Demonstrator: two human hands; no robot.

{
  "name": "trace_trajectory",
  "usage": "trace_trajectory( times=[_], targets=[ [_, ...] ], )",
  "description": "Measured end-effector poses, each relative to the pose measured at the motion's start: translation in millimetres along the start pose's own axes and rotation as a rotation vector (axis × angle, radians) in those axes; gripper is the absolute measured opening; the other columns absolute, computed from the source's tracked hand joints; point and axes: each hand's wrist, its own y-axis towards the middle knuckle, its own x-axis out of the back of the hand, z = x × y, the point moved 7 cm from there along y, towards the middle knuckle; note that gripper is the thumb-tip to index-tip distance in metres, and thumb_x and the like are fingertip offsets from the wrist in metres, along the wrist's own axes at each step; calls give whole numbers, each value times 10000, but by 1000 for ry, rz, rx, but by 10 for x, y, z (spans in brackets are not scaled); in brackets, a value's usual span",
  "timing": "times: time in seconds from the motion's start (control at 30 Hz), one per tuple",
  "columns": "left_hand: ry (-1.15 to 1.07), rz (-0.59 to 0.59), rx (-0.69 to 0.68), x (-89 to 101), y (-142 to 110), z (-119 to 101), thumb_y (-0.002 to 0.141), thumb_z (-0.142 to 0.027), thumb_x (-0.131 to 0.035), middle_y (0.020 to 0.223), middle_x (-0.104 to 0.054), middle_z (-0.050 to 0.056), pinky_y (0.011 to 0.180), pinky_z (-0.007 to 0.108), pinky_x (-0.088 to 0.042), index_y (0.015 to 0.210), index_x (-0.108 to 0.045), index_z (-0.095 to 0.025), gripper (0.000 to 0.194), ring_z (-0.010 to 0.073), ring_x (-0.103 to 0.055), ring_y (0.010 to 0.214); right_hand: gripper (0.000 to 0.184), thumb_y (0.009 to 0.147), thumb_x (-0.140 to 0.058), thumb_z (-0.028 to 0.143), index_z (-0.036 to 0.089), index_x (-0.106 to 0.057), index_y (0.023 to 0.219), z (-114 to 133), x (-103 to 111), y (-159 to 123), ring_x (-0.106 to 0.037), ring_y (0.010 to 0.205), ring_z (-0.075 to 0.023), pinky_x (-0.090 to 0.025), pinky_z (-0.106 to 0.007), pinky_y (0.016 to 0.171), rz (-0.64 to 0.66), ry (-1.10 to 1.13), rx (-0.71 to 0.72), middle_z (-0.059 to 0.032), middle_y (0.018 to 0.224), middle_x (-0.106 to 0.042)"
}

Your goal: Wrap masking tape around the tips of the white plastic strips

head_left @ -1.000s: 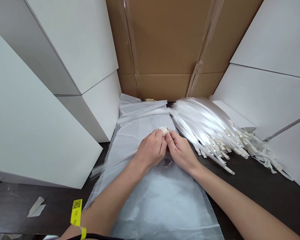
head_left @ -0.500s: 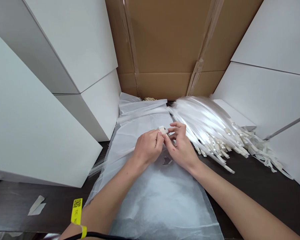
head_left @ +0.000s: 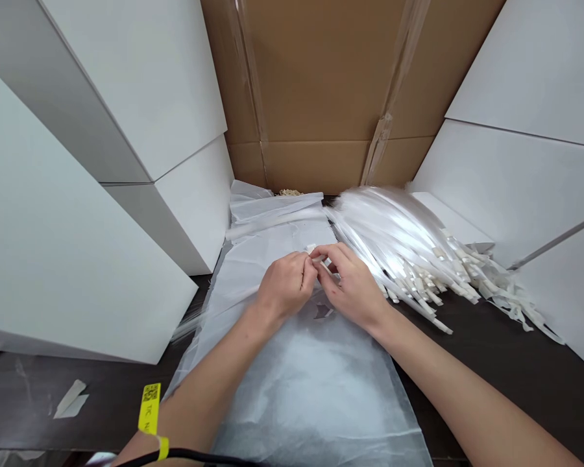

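Note:
My left hand (head_left: 285, 287) and my right hand (head_left: 351, 285) meet over a sheet of thin white wrapping (head_left: 302, 383) spread on the dark table. Both pinch a small cream-white tab (head_left: 313, 251) at the end of a clear plastic strip, left fingers curled on its near side, right fingers closing over its top. The strip trails off to the left under my left hand. Just right of my right hand lies a heap of clear strips with cream tabs (head_left: 409, 250), fanned towards the right.
White boxes (head_left: 102, 194) stand stacked at the left and more white boxes (head_left: 525, 162) at the right. A brown cardboard box (head_left: 321, 97) closes the back. Paper scraps (head_left: 71, 399) lie on the dark table (head_left: 491, 363) at lower left. My left wrist wears a yellow band (head_left: 148, 412).
My right fingers, spread apart half a second ago, have closed over the tab again. Both hands have stayed in the same spot over the sheet.

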Motion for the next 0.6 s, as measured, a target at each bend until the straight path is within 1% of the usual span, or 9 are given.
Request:
trace_trajectory(
  times=[0.1, 0.13, 0.2, 0.27, 0.3, 0.4, 0.47, 0.53, 0.6],
  targets=[
    [80, -16, -6, -14, -3, -5, 996, -236, -287, 740, -589, 38, 633, 307, -367, 742, -457, -200, 308, 172, -542, 681, 163, 1032, -435, 307, 218, -554, 1099, -15, -29, 7, -656, 898, -202, -502, -334, 761, 50, 31, -3, -71, 1087, -675],
    [101, -39, -3, -7, -8, -6, 996, -238, -301, 748, -586, 37, 617, 305, -361, 774, -461, -200, 276, 174, -540, 676, 154, 1032, -432, 304, 213, -543, 1089, -19, -29, 10, -656, 893, -201, -498, -329, 750, 51, 49, -5, -71, 1068, -678],
    [129, -100, -14, 20, -22, -17, 1008, -252, -318, 811, -605, 43, 607, 298, -367, 913, -486, -191, 202, 182, -561, 707, 137, 1028, -440, 303, 209, -531, 1069, -32, -12, 17, -659, 889, -199, -496, -322, 748, 28, 77, -14, -70, 1046, -680],
    [175, -139, -57, 37, -36, -49, 1028, -256, -306, 886, -621, 57, 631, 291, -389, 1027, -478, -187, 186, 189, -584, 778, 124, 1019, -456, 304, 211, -526, 1061, -49, 11, 22, -667, 894, -200, -499, -320, 753, 3, 97, -30, -71, 1036, -683],
    [215, -140, -88, 33, -41, -70, 1034, -248, -294, 908, -621, 63, 646, 290, -396, 1045, -477, -189, 192, 192, -587, 808, 120, 1015, -462, 303, 212, -525, 1061, -58, 21, 24, -672, 894, -201, -502, -320, 750, -5, 107, -37, -71, 1030, -684],
    [339, -92, -157, -6, -47, -111, 1029, -206, -284, 904, -606, 63, 646, 291, -382, 1018, -493, -194, 209, 190, -569, 820, 117, 1001, -474, 300, 213, -531, 1054, -78, 43, 25, -683, 868, -200, -508, -320, 733, -20, 132, -48, -71, 1005, -689],
    [360, -67, -155, -16, -46, -112, 1023, -202, -295, 890, -599, 58, 614, 292, -354, 993, -500, -197, 208, 187, -553, 799, 113, 992, -486, 302, 211, -537, 1037, -97, 40, 20, -687, 835, -191, -511, -315, 719, -17, 165, -63, -65, 984, -690],
    [309, -61, -127, 0, -45, -106, 1025, -216, -301, 882, -599, 50, 596, 295, -333, 953, -495, -202, 207, 185, -548, 796, 123, 984, -508, 318, 212, -529, 1042, -120, 19, 12, -687, 789, -178, -514, -305, 695, -5, 226, -87, -48, 945, -686],
    [194, -50, -94, 18, -45, -103, 1029, -234, -308, 873, -603, 36, 600, 292, -330, 911, -478, -207, 210, 179, -550, 793, 178, 974, -537, 349, 215, -498, 1086, -144, -7, 2, -687, 758, -172, -522, -299, 680, 3, 311, -118, -28, 902, -676]
  ],
)
